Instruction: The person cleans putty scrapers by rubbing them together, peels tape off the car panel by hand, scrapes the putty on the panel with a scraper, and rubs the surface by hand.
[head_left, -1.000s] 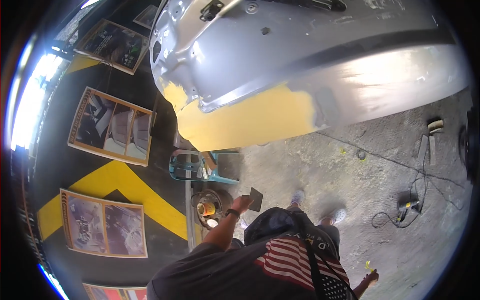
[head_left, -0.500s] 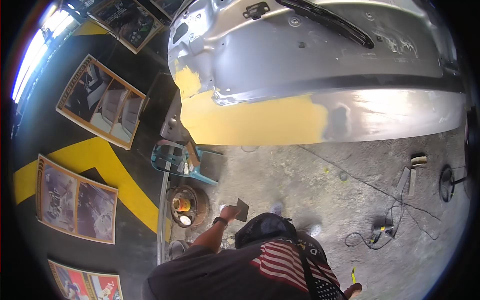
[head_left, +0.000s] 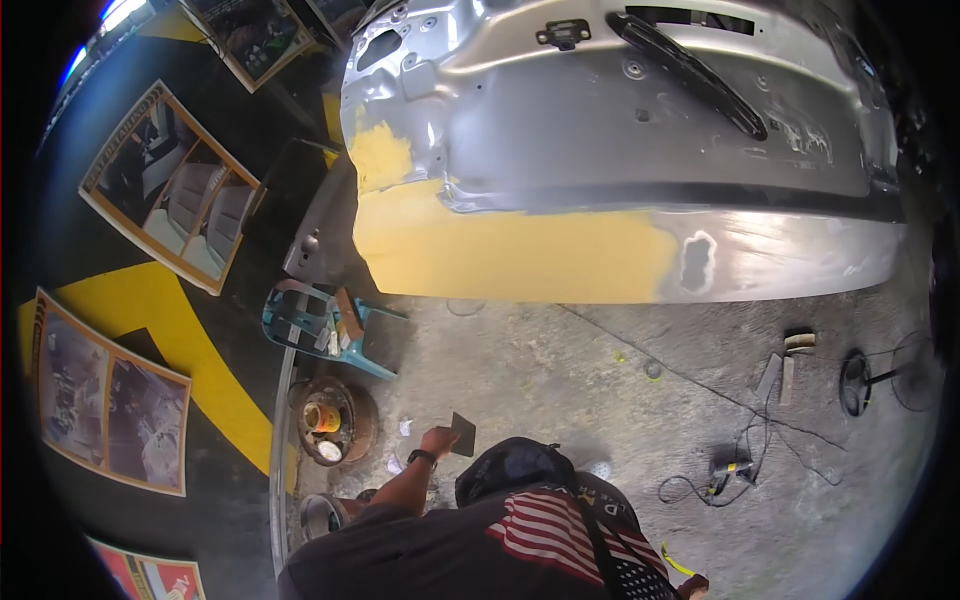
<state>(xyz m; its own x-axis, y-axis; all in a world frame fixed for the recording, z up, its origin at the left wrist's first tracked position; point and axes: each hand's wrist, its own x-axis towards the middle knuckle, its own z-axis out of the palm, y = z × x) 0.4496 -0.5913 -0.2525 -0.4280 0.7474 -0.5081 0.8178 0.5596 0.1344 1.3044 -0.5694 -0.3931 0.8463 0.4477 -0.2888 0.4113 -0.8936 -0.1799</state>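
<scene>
My left hand (head_left: 437, 441), with a dark watch on the wrist, is closed on a dark flat square plate (head_left: 463, 435) held low in front of me. At the bottom right, my right hand (head_left: 692, 587) is partly hidden by my body. Its fingers are curled at a thin yellow-green spreader (head_left: 677, 562), seen nearly edge-on. Ahead of both hands, and apart from them, stands a bare-metal car tailgate (head_left: 590, 160) with a broad coat of yellow filler (head_left: 510, 255) along its lower left.
On the left, a blue-green plastic stool (head_left: 372, 358) carries blocks and small tools. Beside it, a round stand (head_left: 362, 425) holds an orange-yellow can (head_left: 322, 417) and a white-topped tin (head_left: 329, 453). A corded power tool (head_left: 730, 470) and cables lie on the concrete floor at right.
The view has shifted, showing more of the tailgate's top. Stool, stand and floor tools appear further left. Both hands keep their hold, and the yellow-green spreader now tilts more to the left.
</scene>
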